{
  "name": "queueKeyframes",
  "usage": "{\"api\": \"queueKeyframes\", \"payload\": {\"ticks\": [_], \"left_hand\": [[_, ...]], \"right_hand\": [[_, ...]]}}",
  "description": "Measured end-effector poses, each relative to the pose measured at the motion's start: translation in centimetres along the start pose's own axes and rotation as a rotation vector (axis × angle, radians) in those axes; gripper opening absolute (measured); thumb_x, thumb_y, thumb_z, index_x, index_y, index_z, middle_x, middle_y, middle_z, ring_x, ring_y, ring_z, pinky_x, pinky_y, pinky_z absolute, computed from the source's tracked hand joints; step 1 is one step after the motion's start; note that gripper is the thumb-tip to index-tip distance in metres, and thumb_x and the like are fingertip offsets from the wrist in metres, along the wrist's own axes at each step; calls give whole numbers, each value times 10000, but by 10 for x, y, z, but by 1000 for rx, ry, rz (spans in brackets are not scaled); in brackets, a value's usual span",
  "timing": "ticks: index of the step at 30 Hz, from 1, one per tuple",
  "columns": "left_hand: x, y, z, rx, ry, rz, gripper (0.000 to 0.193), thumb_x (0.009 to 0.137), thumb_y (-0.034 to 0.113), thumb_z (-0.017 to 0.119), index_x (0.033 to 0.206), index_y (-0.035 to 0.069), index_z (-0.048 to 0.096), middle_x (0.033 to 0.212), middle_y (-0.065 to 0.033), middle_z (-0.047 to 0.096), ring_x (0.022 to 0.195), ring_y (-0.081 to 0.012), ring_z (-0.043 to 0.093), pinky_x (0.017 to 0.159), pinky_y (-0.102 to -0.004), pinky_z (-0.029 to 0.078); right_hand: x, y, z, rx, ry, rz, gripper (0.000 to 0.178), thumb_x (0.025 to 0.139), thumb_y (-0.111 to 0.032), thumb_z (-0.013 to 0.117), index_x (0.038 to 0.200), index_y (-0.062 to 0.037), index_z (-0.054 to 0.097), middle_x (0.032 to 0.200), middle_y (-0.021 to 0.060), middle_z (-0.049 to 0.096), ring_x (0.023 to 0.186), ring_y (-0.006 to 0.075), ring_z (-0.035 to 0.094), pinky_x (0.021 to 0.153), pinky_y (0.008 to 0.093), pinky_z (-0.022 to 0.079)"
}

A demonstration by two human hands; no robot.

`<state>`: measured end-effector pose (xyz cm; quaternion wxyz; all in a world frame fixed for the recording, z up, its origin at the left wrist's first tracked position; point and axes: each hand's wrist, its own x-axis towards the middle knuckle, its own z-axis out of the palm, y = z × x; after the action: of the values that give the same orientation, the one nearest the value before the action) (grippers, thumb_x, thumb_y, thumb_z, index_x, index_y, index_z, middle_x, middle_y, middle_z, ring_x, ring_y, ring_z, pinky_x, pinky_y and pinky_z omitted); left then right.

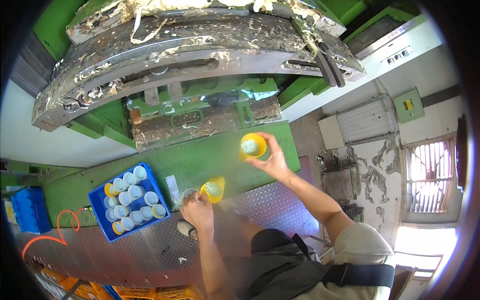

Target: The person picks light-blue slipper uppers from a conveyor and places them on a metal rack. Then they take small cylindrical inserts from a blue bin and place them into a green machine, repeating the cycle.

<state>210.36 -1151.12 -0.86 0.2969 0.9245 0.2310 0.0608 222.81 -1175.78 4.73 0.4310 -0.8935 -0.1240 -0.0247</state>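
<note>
Right of the frame's centre, I see the right hand [274,161] curled around a round yellow, plastic-looking cup [259,142] of pale-green granules [249,147]: probably light, slick, spillable, best gripped mid-wall. Lower centre, the left hand [197,211] bends its fingers; I can't tell their hold.

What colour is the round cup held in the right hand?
The round cup is yellow; it shows best in the head view.

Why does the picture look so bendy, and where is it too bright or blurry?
Head view: the fisheye lens bends long edges, like those of the machine beam; head view: the window at right is partly washed out white; head view: a haze seems to soften the middle, right of the left hand.
</note>
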Motion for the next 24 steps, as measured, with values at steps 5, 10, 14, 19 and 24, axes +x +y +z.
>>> {"api": "queueKeyframes", "payload": {"ticks": [5, 10, 14, 19, 24], "left_hand": [[-27, 29, 16, 94, 57, -40, 218, 827, 233, 740, 705, 74, 652, 721, -59, 644, 764, -285, 620, 716, -437, 439], [-39, -8, -2, 123, 70, -56, 221, 820, 226, 748, 695, 70, 652, 719, -59, 649, 766, -285, 622, 706, -438, 438], [-51, -25, -15, 137, 22, -93, 204, 812, 190, 748, 684, 64, 651, 722, -68, 653, 769, -290, 625, 702, -439, 437], [-66, -23, -21, 177, 69, -127, 211, 830, 186, 744, 694, 50, 659, 730, -76, 660, 770, -297, 627, 710, -434, 440], [-68, -30, -29, 178, 66, -183, 216, 841, 198, 743, 710, 46, 663, 741, -85, 672, 762, -301, 623, 718, -433, 441]], "right_hand": [[53, 27, -48, 37, 116, -76, 812, 757, -33, 844, 1433, 22, 399, 1340, 164, 565, 1257, 237, 566, 1104, 380, 449], [152, 61, -75, -383, 288, -103, 708, 714, -147, 885, 1279, 38, 501, 1153, 263, 676, 1027, 409, 689, 899, 420, 566], [214, 83, -79, -775, 109, -56, 580, 752, -160, 812, 1256, -10, 567, 1165, 250, 673, 1026, 436, 672, 900, 467, 558], [244, 106, -68, -1116, -80, -19, 468, 837, -112, 657, 1296, -64, 582, 1215, 233, 661, 1106, 405, 656, 919, 461, 559], [269, 127, -63, -1203, -148, -185, 440, 931, -110, 532, 1370, -95, 556, 1322, 231, 607, 1224, 387, 595, 1023, 478, 493]]}}
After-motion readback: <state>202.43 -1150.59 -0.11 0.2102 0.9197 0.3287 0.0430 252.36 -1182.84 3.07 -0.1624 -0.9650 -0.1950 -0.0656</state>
